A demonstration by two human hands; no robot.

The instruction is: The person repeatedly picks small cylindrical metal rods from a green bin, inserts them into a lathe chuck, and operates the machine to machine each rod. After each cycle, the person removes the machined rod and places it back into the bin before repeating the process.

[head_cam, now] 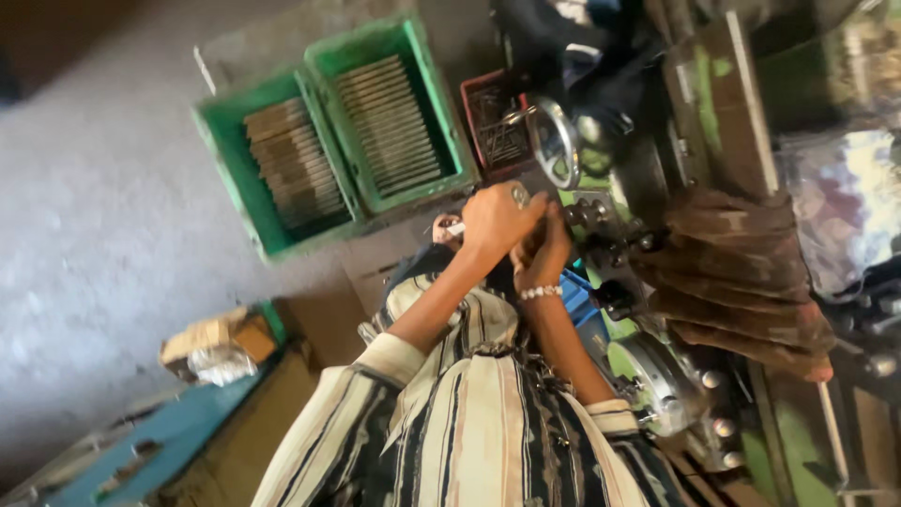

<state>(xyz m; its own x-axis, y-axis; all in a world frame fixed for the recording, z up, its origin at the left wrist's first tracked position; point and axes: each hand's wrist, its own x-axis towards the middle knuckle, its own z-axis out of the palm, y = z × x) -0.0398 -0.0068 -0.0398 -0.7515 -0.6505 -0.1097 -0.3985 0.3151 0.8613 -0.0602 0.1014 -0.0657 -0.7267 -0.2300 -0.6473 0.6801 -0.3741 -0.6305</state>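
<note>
Both hands meet over the machine, the left hand [496, 221] closed around a small metal piece [519, 195] and the right hand [542, 255] curled just beside it, its grip unclear, with two green crates [282, 235] of metal strips beyond them.

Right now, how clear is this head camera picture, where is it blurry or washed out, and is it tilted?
Head view: strongly tilted and soft all over. The left hand and right hand, held together, are smeared. Glare washes out the upper right near a shiny plastic sheet. The two green crates of stacked metal strips read clearest. The machine handwheel is dim and hazy.
</note>
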